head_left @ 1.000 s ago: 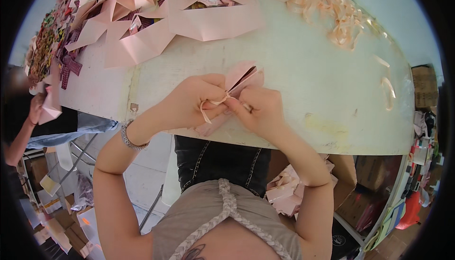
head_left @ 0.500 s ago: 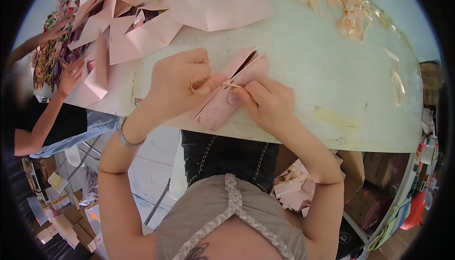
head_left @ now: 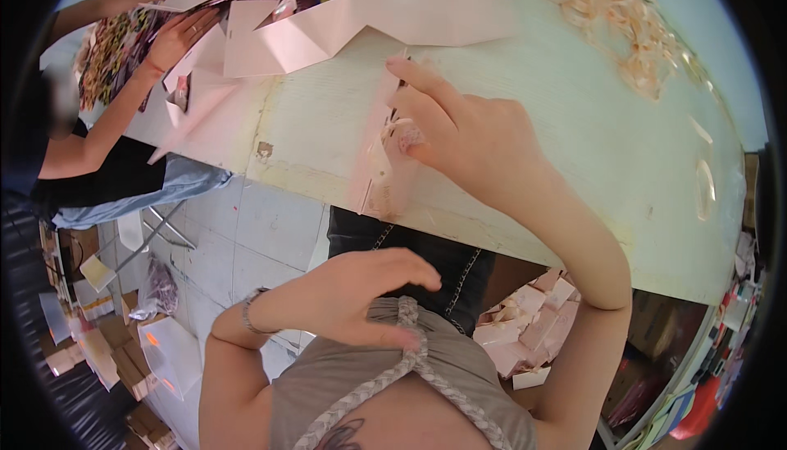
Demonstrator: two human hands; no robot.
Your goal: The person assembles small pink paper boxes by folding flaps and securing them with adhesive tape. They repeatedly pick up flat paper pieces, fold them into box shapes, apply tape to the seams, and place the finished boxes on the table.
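Note:
A narrow pink paper box [head_left: 379, 178] lies slanted near the table's front edge, slightly blurred. Thin pale ribbon [head_left: 402, 125] sits at the middle of its seam. My right hand [head_left: 484, 134] grips the box from the right, its index finger reaching toward the far end and its thumb near the ribbon. Part of the box is hidden under those fingers. Off the table, in front of my torso, my left hand [head_left: 340, 294] is open with thumb and fingers apart and nothing between them.
Several pink folded-paper boxes [head_left: 295, 36] with packets inside lie at the far left, where a co-worker's hand [head_left: 176, 40] reaches over the table. A heap of peach ribbon [head_left: 648, 52] lies far right. Below the table, a carton holds pink boxes [head_left: 533, 319].
My left hand has let go of the ribbon and drawn back toward my torso. The box has moved left with my right hand, which has gone from pinching the ribbon to gripping the box.

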